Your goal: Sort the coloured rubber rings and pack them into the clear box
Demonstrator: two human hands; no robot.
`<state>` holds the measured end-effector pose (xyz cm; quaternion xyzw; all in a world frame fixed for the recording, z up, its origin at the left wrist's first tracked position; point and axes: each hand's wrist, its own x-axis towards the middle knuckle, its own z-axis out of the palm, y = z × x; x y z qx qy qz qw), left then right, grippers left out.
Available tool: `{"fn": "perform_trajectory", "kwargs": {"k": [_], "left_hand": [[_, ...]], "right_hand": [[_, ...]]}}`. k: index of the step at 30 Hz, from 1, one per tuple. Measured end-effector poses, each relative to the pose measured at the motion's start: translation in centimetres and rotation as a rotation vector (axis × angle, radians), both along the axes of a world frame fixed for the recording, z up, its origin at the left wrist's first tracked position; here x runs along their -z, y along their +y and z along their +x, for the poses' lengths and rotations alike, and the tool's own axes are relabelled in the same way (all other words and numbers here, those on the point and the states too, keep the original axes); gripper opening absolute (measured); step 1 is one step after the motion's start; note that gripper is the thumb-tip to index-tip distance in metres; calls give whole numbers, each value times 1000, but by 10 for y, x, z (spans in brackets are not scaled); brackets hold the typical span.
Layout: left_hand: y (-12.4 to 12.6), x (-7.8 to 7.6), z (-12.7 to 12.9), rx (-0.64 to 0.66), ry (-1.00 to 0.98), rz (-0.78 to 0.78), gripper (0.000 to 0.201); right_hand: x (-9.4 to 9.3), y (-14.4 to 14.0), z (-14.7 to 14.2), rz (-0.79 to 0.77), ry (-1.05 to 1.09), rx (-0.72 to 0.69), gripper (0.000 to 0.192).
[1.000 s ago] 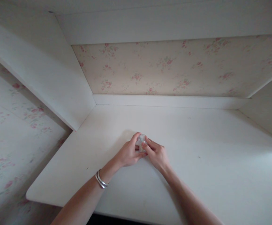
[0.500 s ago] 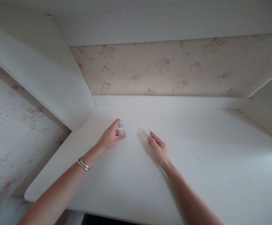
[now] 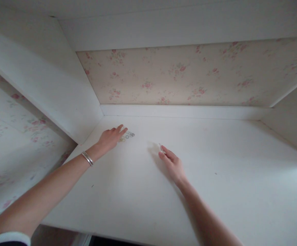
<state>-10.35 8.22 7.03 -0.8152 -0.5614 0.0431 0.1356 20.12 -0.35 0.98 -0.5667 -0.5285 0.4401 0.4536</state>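
One small, thin, clear piece (image 3: 160, 147) is pinched in the closed grip of the right hand (image 3: 173, 165), over the middle of the bench (image 3: 143, 198). The left hand (image 3: 109, 139), fingers spread and holding nothing visible, reaches over several small ring-like items (image 3: 128, 136) near the bench's back left corner. A careless sweep of those fingers could scatter the items; too light a pinch could drop the piece. The left thumb is hidden. Whether the items lie loose or in clear packaging is hard to tell. The bench's front right corner is cut off.
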Motion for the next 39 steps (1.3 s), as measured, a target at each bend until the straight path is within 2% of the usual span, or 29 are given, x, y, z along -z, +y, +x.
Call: {"fn": "perform_trajectory", "kwargs": {"k": [3, 5, 8, 10, 12, 14, 17, 19, 24, 33, 39], "left_hand": [[-1, -3, 1, -16, -98, 26, 71], [-2, -5, 0, -37, -273, 58, 68], [-4, -6, 3, -101, -726, 49, 71], [-11, -4, 10, -119, -1121, -41, 80], [-24, 0, 25, -75, -1492, -162, 87], [-42, 7, 46, -72, -1671, -274, 86], [-70, 19, 83, -80, -1756, -423, 85], [-85, 26, 106, -75, -1779, -468, 83], [-99, 36, 141, -71, -1836, -572, 81], [-108, 46, 142, -31, -1912, -713, 79], [-110, 42, 134, -67, -1999, -818, 76]], "right_hand": [[0, 0, -1, 26, -2, -4, 54], [1, 0, -1, 50, -13, -7, 54], [3, 0, -2, 81, -44, -2, 54], [3, -2, -4, 104, -59, 8, 53], [2, -4, -6, 123, -62, 21, 53], [0, -7, -9, 138, -64, 28, 53], [-3, -13, -14, 168, -85, 38, 52], [-5, -16, -17, 200, -108, 48, 52], [-6, -21, -19, 291, -221, 71, 51], [-2, -25, -25, 291, -336, 5, 50], [-3, -26, -27, 271, -364, -25, 48]]}}
